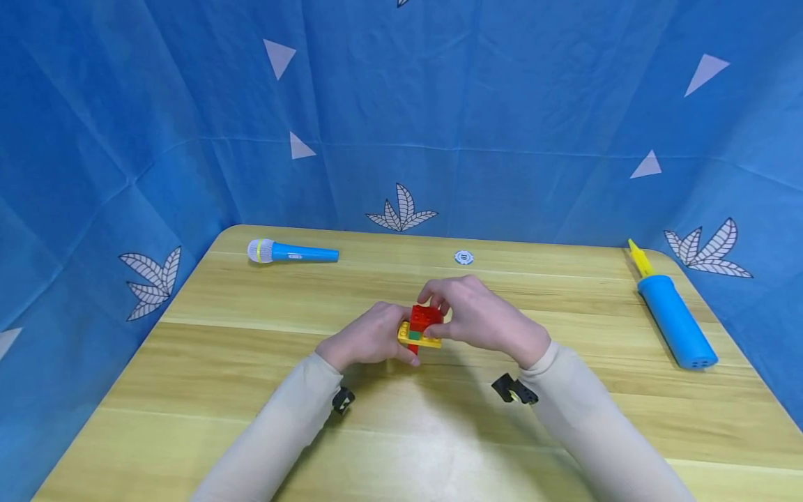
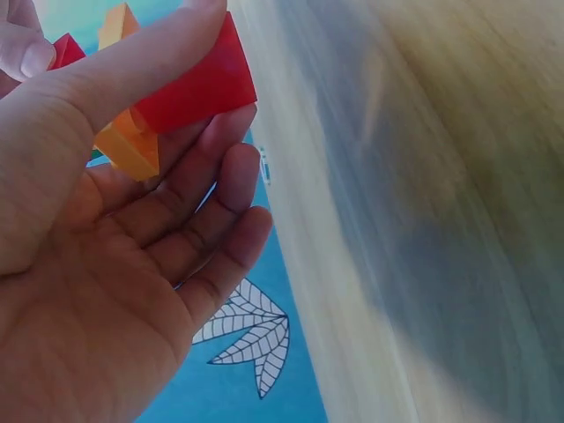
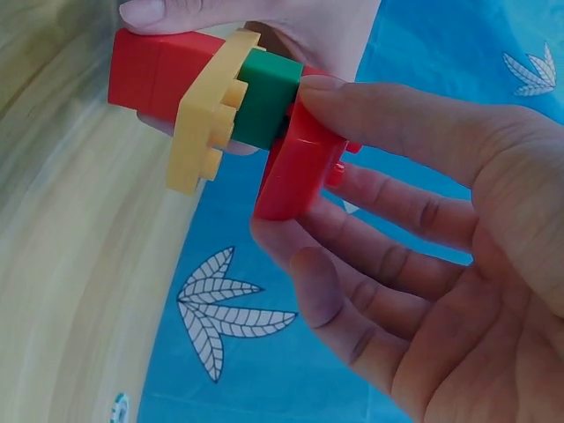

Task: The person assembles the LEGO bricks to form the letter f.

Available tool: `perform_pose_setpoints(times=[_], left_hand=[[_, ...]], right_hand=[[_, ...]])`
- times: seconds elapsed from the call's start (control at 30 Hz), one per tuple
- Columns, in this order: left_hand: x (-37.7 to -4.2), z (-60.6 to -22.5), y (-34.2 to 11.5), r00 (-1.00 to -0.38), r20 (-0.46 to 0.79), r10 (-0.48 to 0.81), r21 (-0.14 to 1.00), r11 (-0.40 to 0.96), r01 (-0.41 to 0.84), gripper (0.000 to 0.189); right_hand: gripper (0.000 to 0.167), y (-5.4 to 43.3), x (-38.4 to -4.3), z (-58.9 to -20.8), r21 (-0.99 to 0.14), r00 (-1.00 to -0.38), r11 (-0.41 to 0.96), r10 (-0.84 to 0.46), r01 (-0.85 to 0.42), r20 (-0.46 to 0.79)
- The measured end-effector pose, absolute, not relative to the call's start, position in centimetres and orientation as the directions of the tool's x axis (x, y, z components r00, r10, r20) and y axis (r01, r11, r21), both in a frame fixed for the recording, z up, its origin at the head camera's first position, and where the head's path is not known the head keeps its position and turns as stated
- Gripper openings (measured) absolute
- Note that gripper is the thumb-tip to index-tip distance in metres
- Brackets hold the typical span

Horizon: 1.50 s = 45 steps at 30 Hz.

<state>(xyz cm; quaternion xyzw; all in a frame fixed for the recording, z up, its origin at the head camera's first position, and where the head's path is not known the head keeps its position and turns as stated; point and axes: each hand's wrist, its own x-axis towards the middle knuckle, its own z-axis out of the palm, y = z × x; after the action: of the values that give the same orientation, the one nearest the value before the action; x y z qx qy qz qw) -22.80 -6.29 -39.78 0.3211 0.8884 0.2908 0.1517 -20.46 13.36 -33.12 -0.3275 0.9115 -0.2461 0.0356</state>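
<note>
Both hands hold one stack of toy building bricks above the table. Its lower red brick (image 3: pixel 159 75) is pinched between the thumb and fingers of my left hand (image 1: pixel 370 337). A yellow plate brick (image 3: pixel 198 132) with studs sits against it, and a green brick (image 3: pixel 266 97) is attached to the plate. At the other end, an upper red brick (image 3: pixel 300 167) is pinched by my right hand (image 1: pixel 486 317), thumb on one side and fingers on the other. In the left wrist view the yellow plate brick (image 2: pixel 132 145) sits behind the left thumb, and the green brick is mostly hidden.
A blue toy microphone (image 1: pixel 295 252) lies at the table's back left. Near the back edge is a round poker chip (image 1: pixel 463 257). A blue hand pump (image 1: pixel 677 321) with a yellow nozzle lies on the right. Blue cloth (image 1: pixel 401 104) hangs around the wooden table (image 1: pixel 219 390).
</note>
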Motion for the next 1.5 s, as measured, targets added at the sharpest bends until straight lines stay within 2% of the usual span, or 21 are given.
perform_pose_setpoints(times=[0.2,0.4,0.5,0.63,0.8,1.03,1.13,1.33,1.5], left_hand=[[-22.8,-39.5,-6.5,-0.73,-0.095,0.677,0.641,0.603,0.476,0.049],[-23.0,-39.0,-6.8,-0.707,-0.145,0.692,0.71,0.57,0.412,0.048],[-23.1,-38.8,-7.1,-0.704,-0.172,0.689,0.737,0.564,0.372,0.048],[-23.3,-38.8,-7.1,-0.701,-0.204,0.684,0.761,0.561,0.326,0.046],[-23.4,-38.4,-7.1,-0.674,-0.229,0.702,0.8,0.53,0.28,0.047],[-23.4,-38.1,-7.0,-0.585,-0.214,0.782,0.884,0.41,0.224,0.049],[-23.4,-38.0,-7.0,-0.566,-0.216,0.796,0.893,0.395,0.215,0.046],[-22.9,-37.5,-7.2,-0.592,-0.244,0.768,0.868,0.445,0.219,0.044],[-22.4,-37.0,-7.1,-0.619,-0.224,0.752,0.835,0.476,0.276,0.044]], right_hand=[[0.049,13.6,-19.9,-33.4,-0.377,-0.734,0.639,-0.645,-0.67,0.212],[0.073,13.9,-19.0,-34.5,-0.223,-0.613,0.573,-0.699,-0.788,0.368],[0.085,13.9,-18.7,-35.2,-0.158,-0.573,0.564,-0.707,-0.81,0.415],[0.104,14.2,-18.1,-36.4,-0.105,-0.569,0.586,-0.702,-0.803,0.429],[0.12,14.6,-17.7,-38.0,-0.117,-0.578,0.597,-0.679,-0.793,0.452],[0.113,14.4,-17.8,-38.9,-0.141,-0.555,0.58,-0.638,-0.802,0.535],[0.109,14.4,-17.9,-38.9,-0.152,-0.547,0.57,-0.628,-0.808,0.553],[0.102,14.3,-17.8,-38.8,-0.191,-0.547,0.544,-0.626,-0.817,0.556],[0.098,14.4,-17.9,-38.6,-0.227,-0.55,0.525,-0.616,-0.821,0.564]])
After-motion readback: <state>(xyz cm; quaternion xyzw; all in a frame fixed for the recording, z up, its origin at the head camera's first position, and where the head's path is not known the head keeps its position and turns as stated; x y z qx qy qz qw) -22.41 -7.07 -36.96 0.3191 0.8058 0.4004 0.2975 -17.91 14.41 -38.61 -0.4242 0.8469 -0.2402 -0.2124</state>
